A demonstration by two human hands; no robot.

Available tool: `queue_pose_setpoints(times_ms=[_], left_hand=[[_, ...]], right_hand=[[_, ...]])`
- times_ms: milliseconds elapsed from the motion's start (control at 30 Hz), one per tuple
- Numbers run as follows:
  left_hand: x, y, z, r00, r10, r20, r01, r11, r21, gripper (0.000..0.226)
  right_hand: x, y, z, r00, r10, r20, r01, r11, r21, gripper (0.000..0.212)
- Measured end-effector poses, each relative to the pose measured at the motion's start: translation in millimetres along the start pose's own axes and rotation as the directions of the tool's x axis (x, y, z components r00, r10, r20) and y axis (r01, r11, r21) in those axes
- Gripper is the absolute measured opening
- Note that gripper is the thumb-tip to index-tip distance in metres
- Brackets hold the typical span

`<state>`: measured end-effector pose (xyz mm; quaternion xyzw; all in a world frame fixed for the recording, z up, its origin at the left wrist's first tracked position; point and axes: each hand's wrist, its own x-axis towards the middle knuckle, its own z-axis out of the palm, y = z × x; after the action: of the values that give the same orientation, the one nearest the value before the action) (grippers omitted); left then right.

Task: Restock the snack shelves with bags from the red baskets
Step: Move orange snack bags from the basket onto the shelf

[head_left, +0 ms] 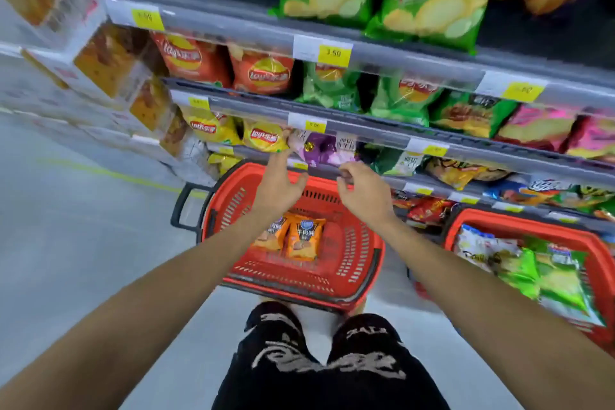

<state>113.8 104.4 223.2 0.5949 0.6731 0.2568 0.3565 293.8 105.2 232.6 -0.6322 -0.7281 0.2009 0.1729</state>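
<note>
A red basket stands on the floor in front of me with two orange snack bags lying in it. Above its far rim, my left hand reaches with straight fingers to the low shelf, its fingertips at the purple bags there. My right hand hovers beside it at the shelf rail; its fingers are loosely curled and hold nothing I can see. A second red basket at the right is full of green and white bags.
Several shelf tiers of crisp bags rise ahead, with yellow price tags on the rails. Stacked cartons stand at the left end of the shelving. Grey floor lies to the left. My legs are just behind the near basket.
</note>
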Motion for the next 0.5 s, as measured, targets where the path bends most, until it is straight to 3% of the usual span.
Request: queue_pose_setpoints(times_ms=[167,300,500], left_hand=[[-1.5,-81.4,31.8,0.944,-0.324,0.062,0.322,0.946,0.048,0.061],[1.1,-149.6,68.4,0.883,-0.463,0.075,0.453,0.884,0.119,0.062],[14.9,-268.5,147.5,0.771,-0.624,0.126,0.601,0.779,0.180,0.065]], right_hand=[[-18.7,29.7,81.2,0.925,0.253,0.283,-0.268,0.963,0.016,0.020],[-17.6,58.4,151.1,0.808,0.441,0.392,-0.488,0.873,0.023,0.026],[-12.1,114.1,274.1,0.695,0.485,0.531,-0.540,0.840,-0.059,0.044]])
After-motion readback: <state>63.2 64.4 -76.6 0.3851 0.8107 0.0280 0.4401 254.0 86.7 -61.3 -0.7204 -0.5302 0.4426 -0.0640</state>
